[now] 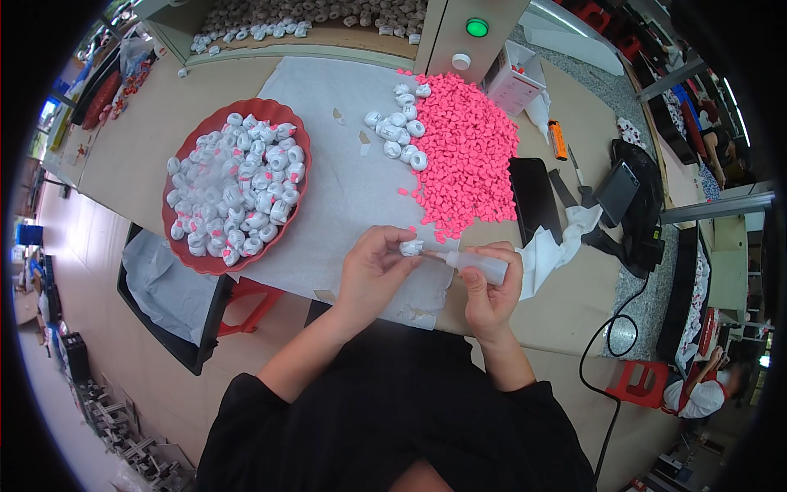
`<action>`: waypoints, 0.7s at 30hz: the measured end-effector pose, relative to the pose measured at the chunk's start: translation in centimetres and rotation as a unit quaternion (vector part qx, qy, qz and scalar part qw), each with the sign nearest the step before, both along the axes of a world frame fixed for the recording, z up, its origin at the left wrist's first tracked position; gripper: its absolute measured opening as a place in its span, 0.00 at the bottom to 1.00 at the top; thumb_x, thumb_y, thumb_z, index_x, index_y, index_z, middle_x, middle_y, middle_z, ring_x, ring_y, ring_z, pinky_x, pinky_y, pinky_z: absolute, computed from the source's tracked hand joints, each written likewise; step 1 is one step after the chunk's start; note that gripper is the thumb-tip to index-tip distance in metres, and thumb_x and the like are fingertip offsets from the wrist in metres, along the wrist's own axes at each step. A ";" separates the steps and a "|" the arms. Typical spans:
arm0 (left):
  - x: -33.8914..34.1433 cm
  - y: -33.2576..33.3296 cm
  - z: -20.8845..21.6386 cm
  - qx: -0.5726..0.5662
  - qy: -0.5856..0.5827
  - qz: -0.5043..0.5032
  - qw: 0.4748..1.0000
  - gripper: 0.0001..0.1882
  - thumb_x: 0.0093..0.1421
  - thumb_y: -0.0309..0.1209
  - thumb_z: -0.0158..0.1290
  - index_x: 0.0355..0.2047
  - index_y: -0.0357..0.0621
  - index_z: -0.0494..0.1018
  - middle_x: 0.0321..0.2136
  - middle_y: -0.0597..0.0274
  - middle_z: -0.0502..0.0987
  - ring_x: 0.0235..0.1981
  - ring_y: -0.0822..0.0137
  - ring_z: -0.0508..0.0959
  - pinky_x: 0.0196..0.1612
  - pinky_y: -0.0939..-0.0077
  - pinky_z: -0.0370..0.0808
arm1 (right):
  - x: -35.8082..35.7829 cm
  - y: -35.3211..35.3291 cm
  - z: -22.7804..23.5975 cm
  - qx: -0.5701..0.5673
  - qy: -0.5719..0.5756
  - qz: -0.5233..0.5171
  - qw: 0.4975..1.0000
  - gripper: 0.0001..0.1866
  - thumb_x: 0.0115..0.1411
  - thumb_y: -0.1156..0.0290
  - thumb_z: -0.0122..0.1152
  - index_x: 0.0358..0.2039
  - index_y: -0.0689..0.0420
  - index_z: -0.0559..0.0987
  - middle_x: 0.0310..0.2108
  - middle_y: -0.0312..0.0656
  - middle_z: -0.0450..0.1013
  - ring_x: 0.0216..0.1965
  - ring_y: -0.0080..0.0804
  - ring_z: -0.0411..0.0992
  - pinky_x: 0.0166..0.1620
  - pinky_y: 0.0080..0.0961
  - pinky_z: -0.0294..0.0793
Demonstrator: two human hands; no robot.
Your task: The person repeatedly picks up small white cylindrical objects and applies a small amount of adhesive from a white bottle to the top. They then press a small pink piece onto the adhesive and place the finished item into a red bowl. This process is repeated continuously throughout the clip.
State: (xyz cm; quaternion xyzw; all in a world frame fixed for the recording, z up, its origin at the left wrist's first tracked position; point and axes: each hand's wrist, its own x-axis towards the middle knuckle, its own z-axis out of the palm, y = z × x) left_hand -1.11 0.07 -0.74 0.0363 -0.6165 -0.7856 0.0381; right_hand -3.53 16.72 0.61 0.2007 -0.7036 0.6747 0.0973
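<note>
Between the fingertips of my left hand point(370, 266) is a small white rounded piece point(411, 248). My right hand point(493, 302) grips a translucent squeeze bottle point(484, 266), whose thin tip reaches the white piece; whether they touch I cannot tell. Just beyond my hands spreads a heap of small pink pieces point(467, 156). Along its left side sits a cluster of white ring-like pieces point(393, 127). A red scalloped bowl point(193, 258) to the left is filled with many similar white pieces, several showing pink bits.
White paper point(328, 205) covers the middle of the table. On the right lie a dark phone point(533, 193), crumpled tissue point(553, 250), an orange lighter-like item point(557, 139) and a black cable point(611, 328). A cabinet post point(463, 45) stands at the back; a black tray point(197, 353) sits lower left.
</note>
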 end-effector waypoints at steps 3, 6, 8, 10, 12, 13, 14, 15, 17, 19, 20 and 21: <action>0.0 0.1 0.0 0.019 -0.008 0.003 1.000 0.14 0.51 0.14 0.51 0.39 0.34 0.67 0.38 0.60 0.64 0.41 0.70 0.72 0.44 0.81 0.74 | -0.1 0.2 -0.1 0.010 0.008 -0.001 1.000 0.14 0.55 0.72 0.56 0.38 0.63 0.64 0.33 0.44 0.64 0.30 0.25 0.65 0.32 0.17 0.67; 0.1 0.0 -0.1 0.004 -0.004 0.005 1.000 0.14 0.51 0.14 0.50 0.39 0.34 0.67 0.38 0.60 0.64 0.41 0.70 0.72 0.44 0.81 0.73 | -0.3 0.6 -0.7 0.022 0.021 -0.004 1.000 0.14 0.56 0.70 0.55 0.38 0.62 0.63 0.35 0.43 0.63 0.28 0.23 0.66 0.31 0.16 0.68; 0.0 0.0 -0.2 -0.003 0.003 -0.001 1.000 0.15 0.53 0.14 0.49 0.41 0.34 0.65 0.37 0.60 0.68 0.39 0.73 0.72 0.43 0.81 0.72 | -0.3 0.5 -0.7 -0.010 0.011 -0.004 1.000 0.14 0.56 0.70 0.56 0.38 0.62 0.64 0.35 0.43 0.63 0.28 0.24 0.66 0.30 0.16 0.68; 0.0 -0.1 -0.2 -0.010 0.003 -0.004 1.000 0.15 0.53 0.14 0.49 0.42 0.34 0.64 0.37 0.61 0.69 0.38 0.74 0.72 0.43 0.82 0.71 | -0.6 0.4 0.0 -0.165 -0.082 0.008 0.983 0.14 0.55 0.71 0.57 0.38 0.60 0.65 0.35 0.42 0.65 0.29 0.25 0.67 0.31 0.17 0.69; 0.1 0.0 -0.1 -0.014 -0.004 -0.005 1.000 0.15 0.53 0.14 0.49 0.42 0.34 0.64 0.38 0.61 0.68 0.39 0.74 0.71 0.43 0.81 0.70 | -1.1 0.8 0.8 -0.281 -0.179 0.016 0.943 0.13 0.53 0.74 0.58 0.38 0.60 0.66 0.35 0.42 0.66 0.30 0.26 0.68 0.33 0.20 0.70; 0.2 0.0 -0.1 -0.039 0.024 -0.016 0.999 0.15 0.53 0.14 0.49 0.42 0.35 0.65 0.38 0.62 0.67 0.40 0.74 0.71 0.44 0.81 0.70 | -1.4 1.2 1.1 -0.321 -0.229 0.018 0.919 0.13 0.52 0.77 0.58 0.37 0.59 0.66 0.36 0.42 0.66 0.31 0.27 0.69 0.34 0.22 0.71; 0.2 0.0 0.0 -0.063 0.051 -0.028 0.996 0.15 0.53 0.15 0.50 0.41 0.35 0.65 0.38 0.62 0.67 0.41 0.74 0.70 0.45 0.80 0.70 | -1.6 1.6 1.4 -0.359 -0.278 0.018 0.890 0.13 0.51 0.80 0.58 0.37 0.59 0.67 0.37 0.42 0.67 0.31 0.28 0.70 0.35 0.24 0.72; 0.2 -0.1 0.0 -0.087 0.079 -0.040 0.992 0.14 0.53 0.15 0.50 0.41 0.35 0.66 0.39 0.62 0.66 0.42 0.74 0.70 0.45 0.80 0.70 | -1.7 2.0 1.7 -0.331 -0.286 0.026 0.899 0.14 0.50 0.80 0.59 0.37 0.59 0.67 0.36 0.41 0.68 0.32 0.27 0.70 0.36 0.23 0.72; 0.6 -0.1 0.2 -0.121 0.054 -0.121 0.984 0.14 0.52 0.15 0.50 0.40 0.36 0.67 0.39 0.62 0.65 0.43 0.73 0.69 0.46 0.79 0.69 | -1.9 2.6 2.2 -0.273 -0.300 0.041 0.913 0.16 0.47 0.81 0.62 0.36 0.59 0.68 0.36 0.41 0.69 0.34 0.25 0.70 0.37 0.21 0.72; 1.3 -0.1 0.7 -0.155 0.029 -0.193 0.969 0.13 0.52 0.15 0.50 0.39 0.36 0.67 0.39 0.62 0.65 0.43 0.72 0.70 0.47 0.77 0.69 | -2.1 3.3 1.9 -0.184 -0.265 0.006 0.947 0.18 0.45 0.83 0.63 0.37 0.59 0.69 0.34 0.40 0.70 0.35 0.24 0.70 0.38 0.20 0.71; 1.7 -0.1 1.5 -0.171 0.017 -0.222 0.960 0.13 0.52 0.15 0.50 0.39 0.36 0.67 0.39 0.63 0.65 0.42 0.72 0.70 0.48 0.77 0.69 | -2.2 3.6 1.8 -0.138 -0.247 -0.010 0.959 0.19 0.44 0.83 0.64 0.37 0.60 0.70 0.33 0.39 0.71 0.35 0.23 0.70 0.38 0.19 0.71; 2.1 -0.1 1.9 -0.187 0.004 -0.251 0.950 0.13 0.52 0.15 0.50 0.39 0.36 0.67 0.39 0.63 0.65 0.42 0.71 0.71 0.48 0.76 0.68 | -2.4 4.0 1.8 -0.119 -0.254 0.004 0.960 0.20 0.43 0.84 0.64 0.38 0.60 0.70 0.33 0.38 0.71 0.35 0.23 0.70 0.38 0.18 0.70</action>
